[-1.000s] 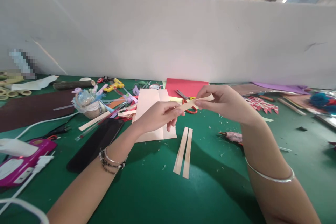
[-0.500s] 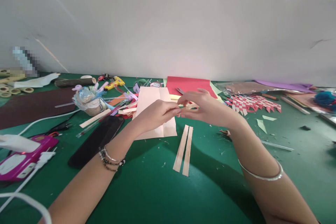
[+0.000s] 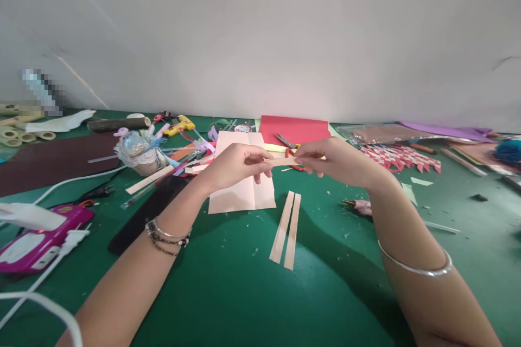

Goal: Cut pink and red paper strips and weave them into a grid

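A narrow pale pink paper strip (image 3: 281, 162) is stretched level between my two hands, above the table. My left hand (image 3: 240, 165) pinches its left end, thumb against fingers. At the other end, my right hand (image 3: 325, 157) grips it the same way. Under and behind my left hand lies a creased pale pink sheet of paper (image 3: 234, 200). Two more paper strips (image 3: 287, 230) lie side by side on the green table, nearer to me. Scissors (image 3: 280, 139) show just beyond the held strip, their handles partly hidden by my right hand.
Red paper (image 3: 299, 127) lies at the back by the white partition (image 3: 260, 49). A black phone (image 3: 140, 222) and a magenta power strip (image 3: 52, 238) are left. Woven red-and-white paper (image 3: 401, 157) lies right. A yellow glue gun (image 3: 179, 126) sits behind the decorated pot (image 3: 140, 154).
My hands were close together at the fingertips and have moved apart, so the strip between them now shows stretched out. The view has shifted slightly.
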### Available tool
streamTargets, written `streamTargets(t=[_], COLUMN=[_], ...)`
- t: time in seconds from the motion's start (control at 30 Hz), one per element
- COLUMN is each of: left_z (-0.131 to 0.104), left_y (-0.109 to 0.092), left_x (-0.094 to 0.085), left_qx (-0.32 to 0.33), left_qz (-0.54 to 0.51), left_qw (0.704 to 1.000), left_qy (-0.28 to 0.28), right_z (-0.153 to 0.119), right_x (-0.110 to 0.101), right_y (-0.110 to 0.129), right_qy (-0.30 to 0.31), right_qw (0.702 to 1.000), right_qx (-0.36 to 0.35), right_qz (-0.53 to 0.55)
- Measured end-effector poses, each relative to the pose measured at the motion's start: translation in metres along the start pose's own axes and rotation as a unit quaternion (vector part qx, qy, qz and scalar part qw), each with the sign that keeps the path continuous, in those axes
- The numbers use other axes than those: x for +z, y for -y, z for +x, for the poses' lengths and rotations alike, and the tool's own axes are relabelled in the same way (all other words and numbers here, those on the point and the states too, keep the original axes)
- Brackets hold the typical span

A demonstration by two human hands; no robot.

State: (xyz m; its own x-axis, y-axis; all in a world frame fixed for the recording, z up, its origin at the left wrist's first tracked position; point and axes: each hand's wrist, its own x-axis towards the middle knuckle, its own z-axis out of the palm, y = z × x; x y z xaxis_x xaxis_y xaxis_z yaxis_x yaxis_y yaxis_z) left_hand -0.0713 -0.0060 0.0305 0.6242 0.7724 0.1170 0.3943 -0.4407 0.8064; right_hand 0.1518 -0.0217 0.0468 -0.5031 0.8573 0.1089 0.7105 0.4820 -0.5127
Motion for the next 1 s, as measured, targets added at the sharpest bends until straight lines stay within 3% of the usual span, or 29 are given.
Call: streamTargets(t=[0.3, 0.73, 1.0], left_z=[0.0, 0.001, 0.001], left_y=[-0.005, 0.003, 0.0], left_x=[0.007, 0.004, 0.01], left_qx=[-0.03, -0.04, -0.039], left_qz=[0.021, -0.039, -0.022], left_qw=[0.998, 0.998, 0.999], left_qy=[-0.048, 0.018, -0.024], right_z=[0.004, 0.005, 0.005], right_x=[0.008, 0.01, 0.012], right_y=[0.005, 0.004, 0.005], right_qy=[-0.018, 0.01, 0.011], right_qw=[0.998, 0.997, 0.997], right_qx=[-0.055, -0.057, -0.059], right_qz=[-0.006, 0.044, 0.049])
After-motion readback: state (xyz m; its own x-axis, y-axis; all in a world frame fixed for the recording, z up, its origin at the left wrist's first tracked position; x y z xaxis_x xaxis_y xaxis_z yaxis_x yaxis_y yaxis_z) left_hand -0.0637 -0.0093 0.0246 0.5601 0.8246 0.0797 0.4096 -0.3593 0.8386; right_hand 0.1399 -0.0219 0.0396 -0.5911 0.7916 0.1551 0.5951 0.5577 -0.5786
